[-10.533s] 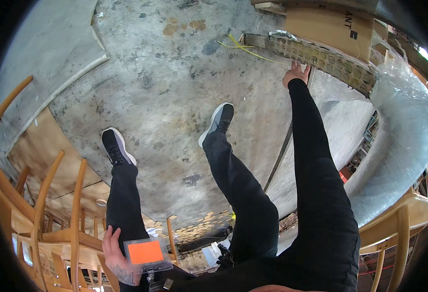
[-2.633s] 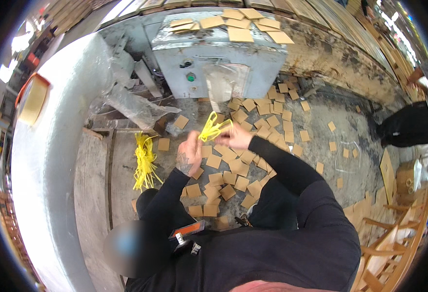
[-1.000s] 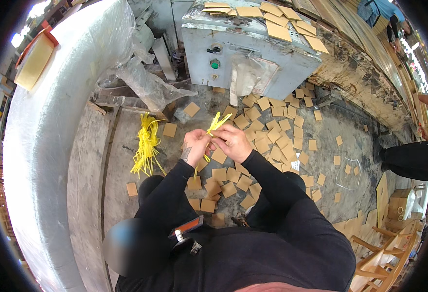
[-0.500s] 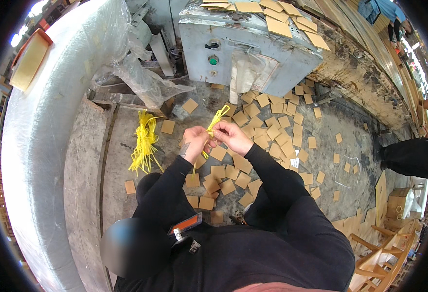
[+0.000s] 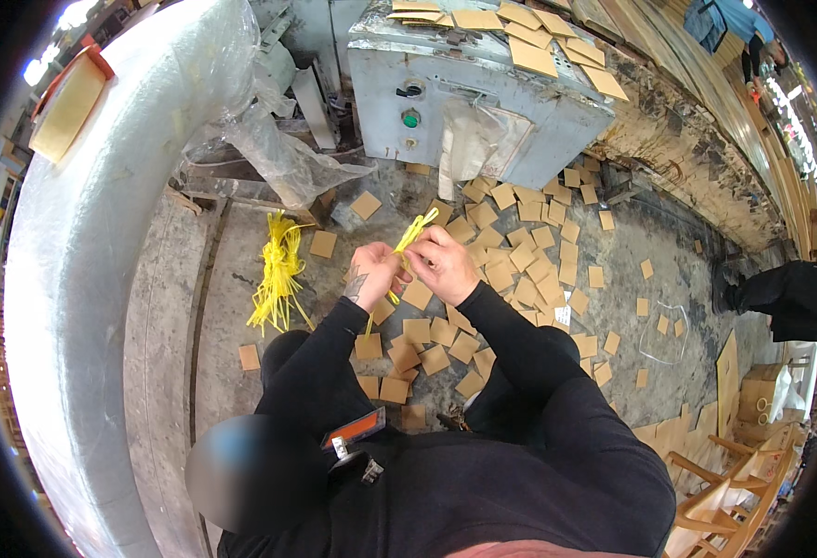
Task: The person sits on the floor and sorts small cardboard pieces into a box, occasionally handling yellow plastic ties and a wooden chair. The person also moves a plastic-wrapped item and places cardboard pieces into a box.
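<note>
Two hands meet at frame centre: left hand [image 5: 374,276] and right hand [image 5: 443,265] both pinch the yellow strips [image 5: 410,240], whose long axis slants up-right from between them; a spare bundle [image 5: 278,275] lies further left on the floor [image 5: 232,242]

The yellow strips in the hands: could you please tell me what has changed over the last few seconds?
Little: both hands, left hand and right hand, still hold the yellow strips between them, now drawn closer together. The yellow bundle and the cardboard squares stayed put on the floor.
</note>
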A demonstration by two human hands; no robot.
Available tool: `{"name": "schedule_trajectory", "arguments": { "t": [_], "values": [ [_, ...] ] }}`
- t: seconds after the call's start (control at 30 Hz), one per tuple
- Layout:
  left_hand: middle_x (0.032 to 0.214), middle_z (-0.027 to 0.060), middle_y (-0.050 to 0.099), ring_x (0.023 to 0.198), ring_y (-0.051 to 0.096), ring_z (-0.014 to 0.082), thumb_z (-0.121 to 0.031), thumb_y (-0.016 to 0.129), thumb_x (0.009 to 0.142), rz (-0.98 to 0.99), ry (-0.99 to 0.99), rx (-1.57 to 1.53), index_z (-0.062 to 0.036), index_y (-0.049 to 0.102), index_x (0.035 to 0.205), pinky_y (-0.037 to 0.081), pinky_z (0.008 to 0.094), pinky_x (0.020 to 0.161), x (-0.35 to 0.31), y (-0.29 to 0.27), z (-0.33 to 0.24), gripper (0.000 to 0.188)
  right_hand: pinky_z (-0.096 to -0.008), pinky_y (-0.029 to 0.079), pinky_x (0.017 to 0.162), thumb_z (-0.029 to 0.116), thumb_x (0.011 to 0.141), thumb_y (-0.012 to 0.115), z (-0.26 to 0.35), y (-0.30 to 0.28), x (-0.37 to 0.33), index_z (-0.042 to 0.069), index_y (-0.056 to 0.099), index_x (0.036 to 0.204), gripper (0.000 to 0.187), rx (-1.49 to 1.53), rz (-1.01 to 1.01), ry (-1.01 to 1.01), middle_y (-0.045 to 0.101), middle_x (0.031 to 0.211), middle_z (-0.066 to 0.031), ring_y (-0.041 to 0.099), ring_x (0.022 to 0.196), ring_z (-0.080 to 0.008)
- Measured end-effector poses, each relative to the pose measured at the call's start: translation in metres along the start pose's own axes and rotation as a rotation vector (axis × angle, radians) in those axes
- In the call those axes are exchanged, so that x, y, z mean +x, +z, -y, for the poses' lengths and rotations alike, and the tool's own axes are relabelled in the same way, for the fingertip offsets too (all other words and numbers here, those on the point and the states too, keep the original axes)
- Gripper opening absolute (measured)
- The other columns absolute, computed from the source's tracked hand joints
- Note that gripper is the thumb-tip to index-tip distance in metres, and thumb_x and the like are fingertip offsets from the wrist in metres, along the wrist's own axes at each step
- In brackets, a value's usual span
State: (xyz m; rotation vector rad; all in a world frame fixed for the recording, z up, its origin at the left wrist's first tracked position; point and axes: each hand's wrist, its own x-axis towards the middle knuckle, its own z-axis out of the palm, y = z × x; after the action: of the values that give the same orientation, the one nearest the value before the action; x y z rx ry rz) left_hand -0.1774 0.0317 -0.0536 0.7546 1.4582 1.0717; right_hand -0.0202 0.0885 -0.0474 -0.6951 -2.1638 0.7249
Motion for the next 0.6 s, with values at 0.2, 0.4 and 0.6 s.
{"name": "schedule_trajectory", "arguments": {
  "t": [0.2,0.4,0.6],
  "values": [
    [0.068,0.0136,0.066,0.046,0.058,0.0146,-0.008,0.052,0.088,-0.03,-0.007,0.031,0.0021,0.054,0.086,0.047,0.0268,0.042,-0.002,0.001,0.0,0.01,-0.0349,0.052,0.063,0.007,0.084,0.066,0.006,0.0,0.0,0.004,0.067,0.091,0.008,0.011,-0.055,0.028,0.062,0.081,-0.0112,0.064,0.073,-0.028],
    [0.064,0.0124,0.066,0.044,0.058,0.0152,-0.008,0.051,0.088,-0.073,0.062,0.12,0.0025,0.054,0.085,0.047,0.0282,0.042,-0.004,0.0,-0.007,0.011,-0.0249,0.05,0.057,0.003,0.091,0.058,0.028,-0.009,0.003,0.0,0.065,0.089,0.008,0.533,-0.195,0.269,0.063,0.086,-0.0082,0.063,0.067,-0.0148],
    [0.059,0.0108,0.065,0.043,0.06,0.0168,-0.009,0.051,0.085,-0.166,0.191,0.27,0.0024,0.059,0.083,0.049,0.0313,0.044,-0.003,0.004,-0.003,0.014,-0.0231,0.052,0.061,0.002,0.095,0.054,0.03,-0.015,0.0,-0.003,0.062,0.089,0.011,0.729,-0.184,0.329,0.061,0.09,-0.007,0.063,0.07,-0.0113]
  ]
}}
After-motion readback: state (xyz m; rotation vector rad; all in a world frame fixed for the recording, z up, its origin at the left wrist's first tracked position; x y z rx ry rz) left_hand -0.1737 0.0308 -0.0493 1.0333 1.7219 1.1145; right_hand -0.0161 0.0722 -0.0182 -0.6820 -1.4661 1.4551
